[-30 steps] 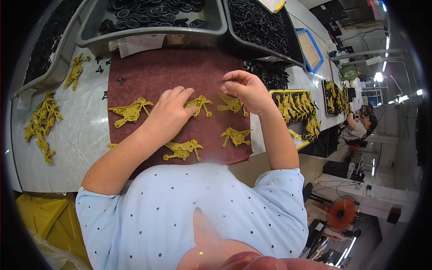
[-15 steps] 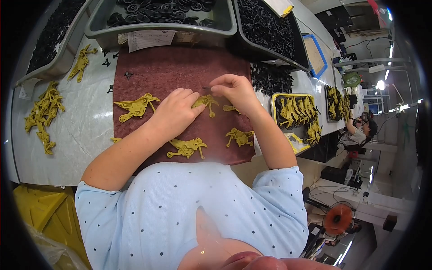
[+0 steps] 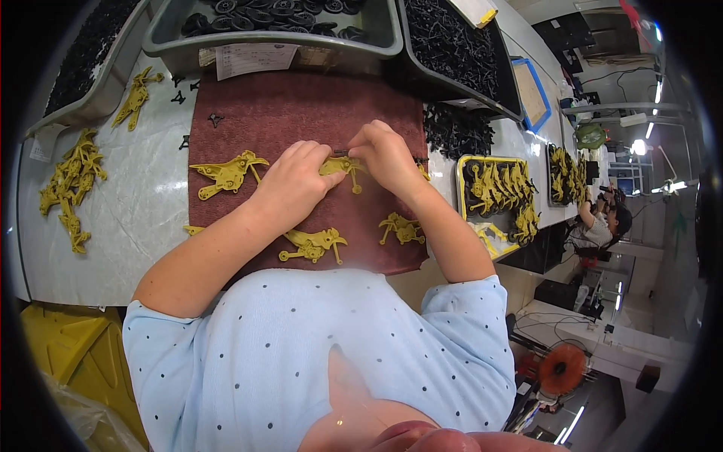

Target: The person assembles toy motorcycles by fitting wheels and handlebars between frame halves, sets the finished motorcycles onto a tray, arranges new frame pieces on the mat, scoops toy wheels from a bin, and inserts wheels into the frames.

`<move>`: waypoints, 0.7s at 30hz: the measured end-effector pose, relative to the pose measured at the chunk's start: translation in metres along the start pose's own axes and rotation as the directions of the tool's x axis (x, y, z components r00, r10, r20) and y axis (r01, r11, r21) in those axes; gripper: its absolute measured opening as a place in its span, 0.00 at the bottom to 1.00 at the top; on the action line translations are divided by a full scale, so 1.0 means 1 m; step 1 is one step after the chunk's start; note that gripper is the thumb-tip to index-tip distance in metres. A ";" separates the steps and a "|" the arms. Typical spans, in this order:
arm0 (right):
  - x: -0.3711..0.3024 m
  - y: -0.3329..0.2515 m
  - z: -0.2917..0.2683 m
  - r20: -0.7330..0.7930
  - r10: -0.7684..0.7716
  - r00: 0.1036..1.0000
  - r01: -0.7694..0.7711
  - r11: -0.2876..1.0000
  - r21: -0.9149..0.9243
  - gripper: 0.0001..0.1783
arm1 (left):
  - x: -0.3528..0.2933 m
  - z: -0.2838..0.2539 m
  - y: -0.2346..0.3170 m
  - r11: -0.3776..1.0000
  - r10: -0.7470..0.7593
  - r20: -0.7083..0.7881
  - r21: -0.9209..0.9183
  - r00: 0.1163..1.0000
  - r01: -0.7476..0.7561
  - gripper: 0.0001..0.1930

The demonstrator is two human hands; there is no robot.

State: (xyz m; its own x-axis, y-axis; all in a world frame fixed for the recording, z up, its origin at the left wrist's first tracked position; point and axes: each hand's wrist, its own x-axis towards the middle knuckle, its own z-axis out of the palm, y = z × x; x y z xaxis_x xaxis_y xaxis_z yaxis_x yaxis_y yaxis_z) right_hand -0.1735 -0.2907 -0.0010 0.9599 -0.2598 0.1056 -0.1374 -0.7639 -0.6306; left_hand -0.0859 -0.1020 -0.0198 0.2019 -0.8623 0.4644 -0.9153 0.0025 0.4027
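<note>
My left hand (image 3: 296, 178) presses a yellow plastic part (image 3: 331, 165) to the dark red cloth (image 3: 263, 105), its thumb and fingers closed on the part's left side. At that part's upper edge, my right hand (image 3: 385, 160) pinches a small dark piece (image 3: 340, 153); the fingertips hide some of it. Another yellow plastic part (image 3: 228, 175) lies flat left of my left hand. Nearer my body are a yellow part (image 3: 313, 245) below my wrists and a smaller-looking yellow part (image 3: 402, 229) below my right forearm.
A grey bin (image 3: 271, 47) of black wheels stands beyond the cloth. A black bin (image 3: 452, 49) of small dark pieces is at the back right, with a loose black pile (image 3: 459, 130) before it. Yellow parts (image 3: 74, 181) are heaped left; a yellow-rimmed tray (image 3: 493, 160) sits right.
My right hand has moved slightly left and down, bringing the small dark piece against the upper edge of the yellow part. My left hand keeps its hold.
</note>
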 end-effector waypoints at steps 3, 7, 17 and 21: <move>-0.001 -0.002 0.001 -0.004 -0.016 1.000 0.016 1.000 -0.024 0.07 | 0.002 -0.002 0.001 0.999 -0.023 0.016 -0.024 1.000 0.023 0.13; 0.002 0.003 -0.005 0.028 -0.014 1.000 0.015 0.999 -0.031 0.06 | 0.002 0.000 0.000 0.999 -0.025 -0.012 -0.033 1.000 0.024 0.11; 0.030 -0.014 -0.044 0.472 0.267 0.840 -0.333 0.941 0.060 0.11 | 0.002 0.000 0.001 1.000 -0.013 -0.024 -0.023 1.000 0.012 0.09; 0.037 -0.012 -0.043 0.507 0.126 0.853 -0.102 0.992 -0.075 0.10 | 0.002 0.004 0.001 1.000 0.016 -0.025 0.008 1.000 -0.015 0.09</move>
State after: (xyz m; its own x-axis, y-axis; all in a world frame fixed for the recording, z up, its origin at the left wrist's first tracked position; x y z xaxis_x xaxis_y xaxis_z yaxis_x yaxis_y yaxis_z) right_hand -0.1468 -0.3165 0.0441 0.9250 -0.0183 -0.3794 -0.2528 -0.7753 -0.5788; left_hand -0.0872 -0.1059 -0.0213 0.1963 -0.8493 0.4901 -0.9211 0.0117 0.3892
